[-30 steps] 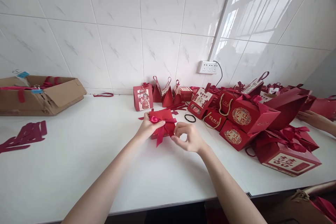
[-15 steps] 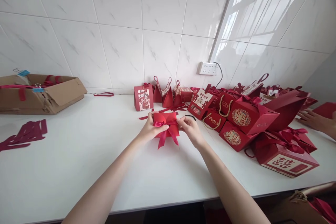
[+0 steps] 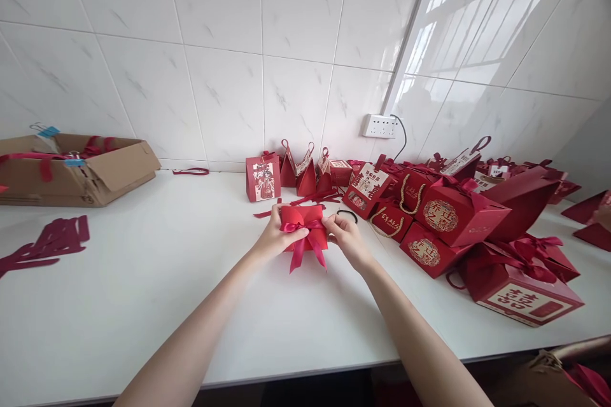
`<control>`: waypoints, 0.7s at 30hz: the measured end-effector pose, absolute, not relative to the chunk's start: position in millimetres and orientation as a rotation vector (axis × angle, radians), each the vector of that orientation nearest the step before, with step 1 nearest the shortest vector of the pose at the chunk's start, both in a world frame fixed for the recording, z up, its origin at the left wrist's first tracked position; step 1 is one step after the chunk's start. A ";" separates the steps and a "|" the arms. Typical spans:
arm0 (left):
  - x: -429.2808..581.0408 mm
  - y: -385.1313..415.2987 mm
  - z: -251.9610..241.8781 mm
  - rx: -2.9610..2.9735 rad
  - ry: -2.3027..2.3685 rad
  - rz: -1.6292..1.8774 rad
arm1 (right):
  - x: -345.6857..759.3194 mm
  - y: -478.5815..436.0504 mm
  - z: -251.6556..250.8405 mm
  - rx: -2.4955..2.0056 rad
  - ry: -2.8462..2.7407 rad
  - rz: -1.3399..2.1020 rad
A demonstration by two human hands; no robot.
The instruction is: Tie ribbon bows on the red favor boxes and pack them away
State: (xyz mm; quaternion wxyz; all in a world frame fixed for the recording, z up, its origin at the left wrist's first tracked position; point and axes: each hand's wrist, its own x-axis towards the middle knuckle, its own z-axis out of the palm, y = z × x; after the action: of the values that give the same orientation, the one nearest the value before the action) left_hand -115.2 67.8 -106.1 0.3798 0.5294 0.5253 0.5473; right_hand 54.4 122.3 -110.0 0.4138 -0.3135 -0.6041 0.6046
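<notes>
Between my two hands, above the white table, is a small red gift box (image 3: pixel 312 212) with a dark red satin ribbon bow (image 3: pixel 300 254) across its front. The ribbon's two tails hang down below it. My left hand (image 3: pixel 279 232) grips the box's left side, thumb pressed on the ribbon near the knot. On the right, my right hand (image 3: pixel 344 232) pinches the ribbon's loop at the box's edge with thumb and forefinger. The fingers behind the box are hidden.
Several red gift boxes (image 3: pixel 465 210) are piled at the right, with small upright ones (image 3: pixel 263 179) along the wall. A cardboard box (image 3: pixel 109 172) holding ribbons stands at left, near loose ribbon strips (image 3: pixel 57 241). A power strip (image 3: pixel 380 126) is on the wall.
My hands keep nearly the same hold on the box and ribbon. Another person's hand at the far right has left the view, and red boxes now show there. The view has shifted slightly.
</notes>
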 end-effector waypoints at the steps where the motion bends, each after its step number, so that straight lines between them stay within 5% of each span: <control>1: -115.1 67.9 -106.6 1.359 1.344 1.396 | 54.4 122.4 -110.0 -0.784 -1.504 1.518; 12: -113.2 75.5 -118.8 1.468 1.666 1.808 | 54.1 127.1 -113.0 -0.765 -1.455 1.468; 21: -113.0 74.9 -119.5 1.552 1.734 1.706 | 53.3 125.4 -114.1 -0.787 -1.448 1.426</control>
State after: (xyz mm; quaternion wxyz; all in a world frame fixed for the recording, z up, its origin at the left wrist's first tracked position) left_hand -113.0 74.9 -119.5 0.1276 0.5335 0.5961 0.5863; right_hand 53.3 125.4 -114.1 0.4629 -0.3201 -0.5889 0.5800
